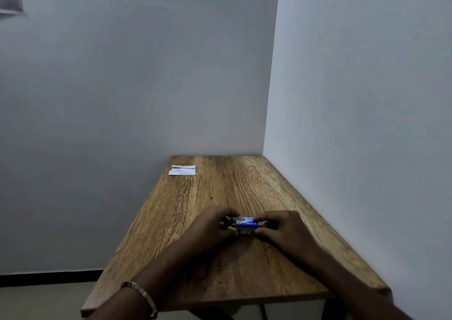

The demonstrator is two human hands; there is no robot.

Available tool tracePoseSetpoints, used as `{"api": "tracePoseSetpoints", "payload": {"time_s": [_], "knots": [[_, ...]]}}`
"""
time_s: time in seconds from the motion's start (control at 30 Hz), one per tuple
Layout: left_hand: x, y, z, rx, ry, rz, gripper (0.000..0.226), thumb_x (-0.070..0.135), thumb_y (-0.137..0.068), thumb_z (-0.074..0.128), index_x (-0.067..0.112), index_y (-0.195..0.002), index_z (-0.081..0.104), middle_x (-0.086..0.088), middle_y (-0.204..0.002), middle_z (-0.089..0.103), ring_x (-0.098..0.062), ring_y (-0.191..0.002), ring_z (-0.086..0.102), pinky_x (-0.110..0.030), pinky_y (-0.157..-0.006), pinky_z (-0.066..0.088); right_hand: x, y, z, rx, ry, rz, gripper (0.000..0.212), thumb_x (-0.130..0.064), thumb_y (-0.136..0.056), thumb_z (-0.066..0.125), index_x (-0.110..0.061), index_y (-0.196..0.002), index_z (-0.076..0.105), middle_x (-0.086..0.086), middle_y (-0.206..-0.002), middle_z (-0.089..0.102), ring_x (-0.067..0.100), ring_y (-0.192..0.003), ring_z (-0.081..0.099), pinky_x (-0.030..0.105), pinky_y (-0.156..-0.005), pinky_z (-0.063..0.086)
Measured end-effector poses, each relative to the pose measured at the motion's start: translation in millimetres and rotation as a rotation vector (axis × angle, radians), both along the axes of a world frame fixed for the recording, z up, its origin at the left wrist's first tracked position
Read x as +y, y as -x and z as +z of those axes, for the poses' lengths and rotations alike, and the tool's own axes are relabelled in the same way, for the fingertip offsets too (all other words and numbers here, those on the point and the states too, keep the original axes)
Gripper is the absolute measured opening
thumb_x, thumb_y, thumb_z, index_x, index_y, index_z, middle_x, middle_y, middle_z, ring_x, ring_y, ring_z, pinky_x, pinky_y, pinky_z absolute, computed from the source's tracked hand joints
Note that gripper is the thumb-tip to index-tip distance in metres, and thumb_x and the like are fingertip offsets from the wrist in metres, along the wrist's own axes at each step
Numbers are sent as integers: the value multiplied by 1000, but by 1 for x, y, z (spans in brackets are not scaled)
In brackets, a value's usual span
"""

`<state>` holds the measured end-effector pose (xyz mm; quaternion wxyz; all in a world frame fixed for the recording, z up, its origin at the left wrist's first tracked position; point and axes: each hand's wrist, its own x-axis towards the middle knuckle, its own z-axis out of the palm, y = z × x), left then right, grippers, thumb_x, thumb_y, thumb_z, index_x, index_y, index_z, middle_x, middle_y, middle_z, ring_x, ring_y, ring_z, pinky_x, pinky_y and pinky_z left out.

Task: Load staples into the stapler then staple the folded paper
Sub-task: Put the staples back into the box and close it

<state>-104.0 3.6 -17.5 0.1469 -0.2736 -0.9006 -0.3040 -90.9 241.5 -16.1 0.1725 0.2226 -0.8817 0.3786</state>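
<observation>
A small blue staple box (247, 227) sits between my two hands near the middle of the wooden table (220, 187). My right hand (281, 229) pinches the box's right end with curled fingers. My left hand (210, 226) is curled round something dark with a yellow part (230, 224) at the box's left end, probably the stapler; most of it is hidden. The folded white paper (183, 170) lies flat at the table's far left corner, well away from both hands.
The table stands in a corner, with a wall along its far edge and another along its right side. Its left and near edges drop off to the floor (49, 300). A metal bangle (144, 295) is on my left wrist.
</observation>
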Motion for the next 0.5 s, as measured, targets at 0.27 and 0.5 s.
{"api": "tracePoseSetpoints", "payload": {"time_s": [0.27,0.5], "knots": [[2,7,0,38,6,46,39,22,-82,78,26,-119,66,8,-112,70,-2,-97,65,-27,-85,58,-2,14,0,-9,-29,-42,29,-29,-77,82,-31,-105,78,-17,-91,75,-8,-83,67,9,-69,49],[9,40,8,50,129,109,35,22,-86,72,21,-120,63,1,-116,68,-10,-100,65,-34,-87,57,-9,51,4,11,-106,-47,26,-26,-79,79,-29,-105,77,-15,-97,75,-7,-88,65,11,-76,48]]}}
